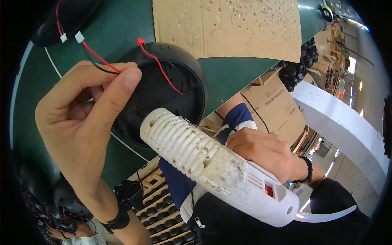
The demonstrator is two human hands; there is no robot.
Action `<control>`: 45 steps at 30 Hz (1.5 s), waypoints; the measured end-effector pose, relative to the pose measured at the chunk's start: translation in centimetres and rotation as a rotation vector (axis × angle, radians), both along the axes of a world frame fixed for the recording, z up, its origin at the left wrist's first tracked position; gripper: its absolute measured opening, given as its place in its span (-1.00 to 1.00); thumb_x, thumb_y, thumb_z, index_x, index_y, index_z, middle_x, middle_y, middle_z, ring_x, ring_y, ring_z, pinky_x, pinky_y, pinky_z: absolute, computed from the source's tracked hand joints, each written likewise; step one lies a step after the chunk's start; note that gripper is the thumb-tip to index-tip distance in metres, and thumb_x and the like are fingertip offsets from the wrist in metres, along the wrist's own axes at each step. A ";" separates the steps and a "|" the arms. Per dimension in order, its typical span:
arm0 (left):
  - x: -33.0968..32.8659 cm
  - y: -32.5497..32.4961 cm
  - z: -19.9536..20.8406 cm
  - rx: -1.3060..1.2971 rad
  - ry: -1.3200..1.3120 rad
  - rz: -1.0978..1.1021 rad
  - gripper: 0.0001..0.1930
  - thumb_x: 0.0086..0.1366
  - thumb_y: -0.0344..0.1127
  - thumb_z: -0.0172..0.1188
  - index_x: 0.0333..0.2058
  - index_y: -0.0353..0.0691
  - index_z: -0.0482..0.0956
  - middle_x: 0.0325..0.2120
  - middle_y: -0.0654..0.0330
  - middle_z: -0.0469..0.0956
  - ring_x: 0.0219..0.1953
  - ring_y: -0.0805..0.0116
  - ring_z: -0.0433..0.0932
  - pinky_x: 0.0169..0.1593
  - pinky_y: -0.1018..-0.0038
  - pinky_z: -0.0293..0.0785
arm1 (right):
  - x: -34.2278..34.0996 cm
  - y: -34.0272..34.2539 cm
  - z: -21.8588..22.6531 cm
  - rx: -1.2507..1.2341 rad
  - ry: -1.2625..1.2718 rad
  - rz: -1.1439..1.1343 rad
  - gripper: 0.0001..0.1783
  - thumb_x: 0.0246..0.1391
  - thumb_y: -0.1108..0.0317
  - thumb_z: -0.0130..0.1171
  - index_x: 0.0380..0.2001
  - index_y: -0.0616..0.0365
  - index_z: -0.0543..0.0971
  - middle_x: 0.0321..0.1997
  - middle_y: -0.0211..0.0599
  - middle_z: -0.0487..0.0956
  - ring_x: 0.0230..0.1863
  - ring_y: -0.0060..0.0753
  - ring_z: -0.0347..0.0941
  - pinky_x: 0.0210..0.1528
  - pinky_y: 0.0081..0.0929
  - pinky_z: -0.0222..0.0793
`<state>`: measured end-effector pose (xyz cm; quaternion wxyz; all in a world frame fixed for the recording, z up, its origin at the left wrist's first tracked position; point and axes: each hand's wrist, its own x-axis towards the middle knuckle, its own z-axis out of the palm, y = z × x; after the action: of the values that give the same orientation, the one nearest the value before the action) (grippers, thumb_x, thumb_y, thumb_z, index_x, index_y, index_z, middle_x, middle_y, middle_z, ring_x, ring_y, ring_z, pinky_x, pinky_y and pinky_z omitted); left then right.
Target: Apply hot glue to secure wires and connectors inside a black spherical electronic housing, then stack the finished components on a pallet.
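My left hand (77, 118) pinches a red-and-black wire pair (96, 57) between thumb and forefinger. A small white connector (79, 37) tips that pair, above the green table. Close under the fingertips lies a round black plastic housing (195, 73), its hollow side up. A second red-and-black pair (161, 67) with a red plug (141, 41) lies across its rim. My right hand (261, 151) is wrapped round a white glue gun (216, 171), stained on its ribbed barrel. The barrel's front end hangs over the housing's near edge; its nozzle is hidden. A glue stick (326, 214) pokes out behind.
Brown cardboard (228, 28) covers part of the green table (122, 20). Another black housing (45, 28) with a wire pair sits at the far left. Right of the table stand a carton (273, 102) and a pile of black parts (300, 61). Below is a rack (163, 208) of black pieces.
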<state>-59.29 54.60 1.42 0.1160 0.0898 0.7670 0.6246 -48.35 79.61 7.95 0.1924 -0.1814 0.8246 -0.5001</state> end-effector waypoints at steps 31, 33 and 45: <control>3.6 -1.4 0.7 0.174 -0.063 0.119 -0.62 0.37 -0.24 0.01 -0.48 -0.46 0.57 -0.54 0.08 0.46 -0.69 0.56 0.31 -0.61 0.66 0.18 | -0.5 0.1 0.1 -0.002 0.038 -0.002 -0.78 -0.04 0.47 0.20 -0.38 0.46 0.49 -0.48 -0.07 0.45 -0.49 -0.12 0.43 -0.46 -0.36 0.36; 3.6 -1.5 0.8 0.167 -0.061 0.121 -0.62 0.38 -0.23 0.01 -0.48 -0.46 0.57 -0.54 0.08 0.46 -0.69 0.55 0.31 -0.61 0.66 0.18 | -0.4 0.2 0.2 0.016 0.025 0.005 -0.79 -0.04 0.47 0.21 -0.38 0.45 0.50 -0.49 -0.07 0.45 -0.50 -0.12 0.43 -0.46 -0.37 0.35; 1.0 -0.7 1.3 0.002 -0.231 0.273 -0.36 0.52 0.00 -0.38 -0.30 -0.44 0.57 -0.52 0.21 0.41 -0.60 0.52 0.30 -0.56 0.58 0.18 | 0.2 1.3 1.5 -0.039 -0.148 -0.009 -0.65 0.06 0.40 0.21 -0.18 0.51 0.48 -0.10 0.21 0.54 -0.05 0.16 0.55 -0.02 -0.18 0.49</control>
<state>-58.29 53.89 2.75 0.1177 -0.0874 0.7530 0.6415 -48.13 80.94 9.44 0.2470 -0.1437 0.7991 -0.5289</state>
